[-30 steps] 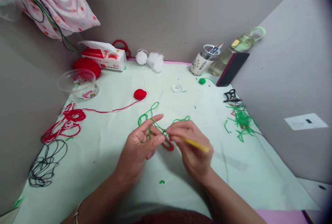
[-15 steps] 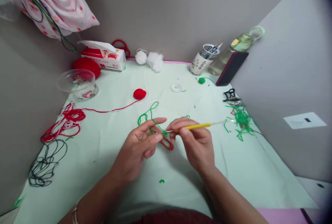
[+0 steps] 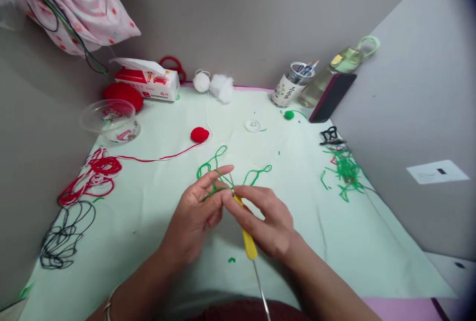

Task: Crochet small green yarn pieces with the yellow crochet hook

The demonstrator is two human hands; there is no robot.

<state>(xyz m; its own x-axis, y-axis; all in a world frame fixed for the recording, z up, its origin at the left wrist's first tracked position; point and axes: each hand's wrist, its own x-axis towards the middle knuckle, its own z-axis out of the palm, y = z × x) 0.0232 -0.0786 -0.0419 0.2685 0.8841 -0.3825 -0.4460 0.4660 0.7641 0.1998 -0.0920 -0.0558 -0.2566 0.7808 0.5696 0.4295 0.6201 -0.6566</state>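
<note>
My left hand (image 3: 199, 212) pinches green yarn (image 3: 219, 191) between thumb and fingers, with a strand running over the raised index finger. My right hand (image 3: 266, 217) is closed on a crochet hook with a yellow handle (image 3: 250, 244). The handle slants down toward me, and a thin metal shaft sticks out at each end. The upper tip is beside the yarn at my left fingertips; whether it passes through a loop I cannot tell. Loose green loops lie on the cloth beyond both hands.
A red yarn ball (image 3: 200, 135) lies ahead, its strand leading left to a red and white tangle (image 3: 106, 167). Black cord (image 3: 67, 239) lies at left, green scraps (image 3: 347, 169) at right. Behind stand a tissue pack (image 3: 148, 83), pen holder (image 3: 290, 85), bottle (image 3: 323, 80) and phone (image 3: 332, 97).
My right hand has turned the crochet hook from pointing left to pointing away from me, its handle now toward my body. A red-orange clip below my fingers has gone out of sight.
</note>
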